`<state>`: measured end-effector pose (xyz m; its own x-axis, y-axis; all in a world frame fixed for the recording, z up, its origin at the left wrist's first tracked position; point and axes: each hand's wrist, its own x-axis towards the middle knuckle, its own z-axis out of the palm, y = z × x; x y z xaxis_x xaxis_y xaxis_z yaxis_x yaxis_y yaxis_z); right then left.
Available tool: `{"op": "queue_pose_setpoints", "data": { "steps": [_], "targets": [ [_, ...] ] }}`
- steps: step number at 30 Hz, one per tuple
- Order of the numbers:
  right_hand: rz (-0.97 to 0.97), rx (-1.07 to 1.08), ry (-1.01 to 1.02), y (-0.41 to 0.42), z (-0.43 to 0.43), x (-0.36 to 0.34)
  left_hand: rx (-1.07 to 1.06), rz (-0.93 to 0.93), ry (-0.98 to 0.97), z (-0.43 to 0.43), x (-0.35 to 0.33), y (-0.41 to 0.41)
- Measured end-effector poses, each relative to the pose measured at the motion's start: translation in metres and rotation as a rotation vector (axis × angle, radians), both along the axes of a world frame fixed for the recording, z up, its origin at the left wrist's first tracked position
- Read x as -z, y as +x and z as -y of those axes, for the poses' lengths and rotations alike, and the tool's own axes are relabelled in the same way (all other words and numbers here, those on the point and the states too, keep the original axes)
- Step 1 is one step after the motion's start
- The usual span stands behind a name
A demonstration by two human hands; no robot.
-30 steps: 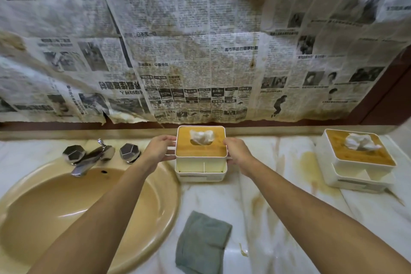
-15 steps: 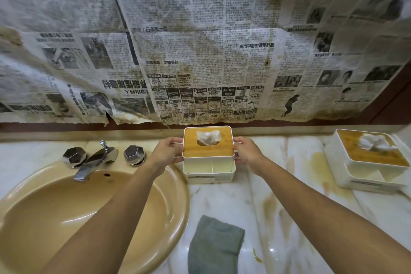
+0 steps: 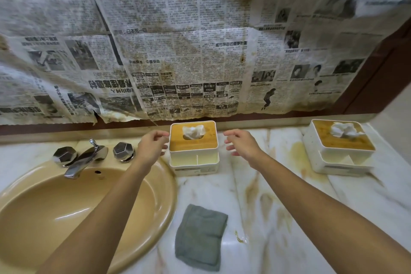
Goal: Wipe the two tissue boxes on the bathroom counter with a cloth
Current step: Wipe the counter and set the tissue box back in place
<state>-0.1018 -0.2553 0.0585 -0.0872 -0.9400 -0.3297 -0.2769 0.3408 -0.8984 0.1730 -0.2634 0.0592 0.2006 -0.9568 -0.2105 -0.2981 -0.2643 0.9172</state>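
Note:
A white tissue box with a wooden lid (image 3: 193, 140) stands on the marble counter (image 3: 255, 196) against the back ledge, a tissue sticking out of its slot. My left hand (image 3: 151, 147) hovers at its left side with fingertips close to the lid's edge, fingers relaxed. My right hand (image 3: 241, 144) is a short gap to the right of the box, fingers spread, holding nothing. A second, matching tissue box (image 3: 340, 147) sits at the far right. A folded grey cloth (image 3: 200, 237) lies flat on the counter near me.
A tan oval sink (image 3: 66, 213) with a chrome faucet (image 3: 86, 158) and two faceted knobs fills the left. Stained newspaper (image 3: 189, 40) covers the wall behind. Yellowish stains mark the counter between the boxes.
Both hands held the middle box's sides before; now they have let go and drawn slightly apart, the right hand farther. The box stands against the back ledge.

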Motion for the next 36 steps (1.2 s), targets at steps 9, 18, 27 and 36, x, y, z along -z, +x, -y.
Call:
{"op": "queue_pose_setpoints", "data": {
  "steps": [9,18,27,36],
  "targets": [
    [-0.133,0.047,-0.233,-0.133,-0.070,-0.035,0.212,-0.110,-0.050,-0.042,-0.034,-0.154],
    [-0.327,0.429,-0.311,-0.305,-0.057,-0.024,0.337,-0.215,0.118,-0.024,-0.027,-0.347],
    [-0.387,0.529,-0.069,-0.386,-0.025,0.004,0.285,-0.075,0.214,0.019,0.002,-0.441],
    [-0.208,0.436,0.091,-0.396,-0.020,0.008,0.218,0.016,0.206,0.017,0.014,-0.461]
  ]
}}
